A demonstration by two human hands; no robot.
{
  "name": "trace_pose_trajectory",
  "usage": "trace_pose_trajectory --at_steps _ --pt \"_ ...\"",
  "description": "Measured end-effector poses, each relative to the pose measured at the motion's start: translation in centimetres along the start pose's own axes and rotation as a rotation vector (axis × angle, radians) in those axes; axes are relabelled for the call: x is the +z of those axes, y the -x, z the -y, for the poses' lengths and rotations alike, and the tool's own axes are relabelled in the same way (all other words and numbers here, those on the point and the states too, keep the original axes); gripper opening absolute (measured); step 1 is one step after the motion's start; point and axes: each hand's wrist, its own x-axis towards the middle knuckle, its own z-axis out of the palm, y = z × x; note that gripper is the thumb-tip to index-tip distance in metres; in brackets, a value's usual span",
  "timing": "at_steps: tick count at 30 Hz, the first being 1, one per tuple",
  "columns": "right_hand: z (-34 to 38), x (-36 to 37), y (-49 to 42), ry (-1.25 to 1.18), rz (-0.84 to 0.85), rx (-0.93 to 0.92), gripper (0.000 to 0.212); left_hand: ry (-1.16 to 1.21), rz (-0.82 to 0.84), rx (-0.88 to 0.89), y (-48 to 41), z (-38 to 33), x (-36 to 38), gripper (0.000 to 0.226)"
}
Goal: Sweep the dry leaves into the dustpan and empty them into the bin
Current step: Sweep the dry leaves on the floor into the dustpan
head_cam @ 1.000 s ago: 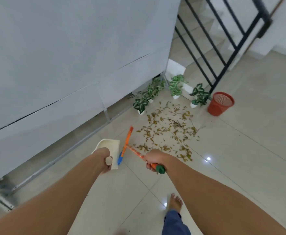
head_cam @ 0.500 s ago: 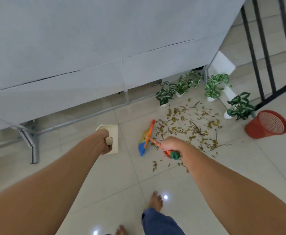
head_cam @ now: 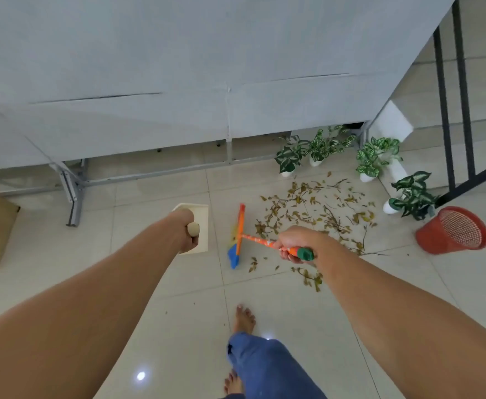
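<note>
With your right hand fingers curled round the broom handle and your left hand gripping the dustpan handle mid-frame, the leaves scattered right of centre near the bin look light and brittle, so sweep gently.

We take this for an indoor hall of a home, at the foot of a staircase. We see glossy pale floor tiles, a black stair railing with white steps behind it, small potted plants in white pots along a grey panel wall, a red mesh bin and a bare foot.
</note>
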Motion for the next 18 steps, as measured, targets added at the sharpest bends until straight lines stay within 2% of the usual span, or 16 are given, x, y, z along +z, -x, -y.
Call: trace_pose_trajectory --at_steps 2,5,9,11,18 --pt "-2.1 0.9 1.9 0.043 -0.053 -0.016 0.007 0.022 -0.006 -0.008 1.0 2.2 -1.4 0.015" --pt "-4.8 1.5 4.4 0.068 -0.117 -0.087 0.010 0.078 -0.004 -0.022 2.2 4.8 -2.8 0.016" --pt "-6.9 1.6 6.0 -0.023 -0.070 -0.118 0.011 0.118 -0.023 -0.042 4.0 7.4 -2.7 0.009" --pt "-7.5 1.3 6.0 0.007 -0.044 -0.110 0.018 0.112 -0.027 -0.046 4.4 8.4 -2.3 0.012" --pt "-10.9 -0.7 5.3 0.232 -0.007 -0.046 0.022 0.073 -0.056 -0.063 5.8 11.1 0.3 0.011"
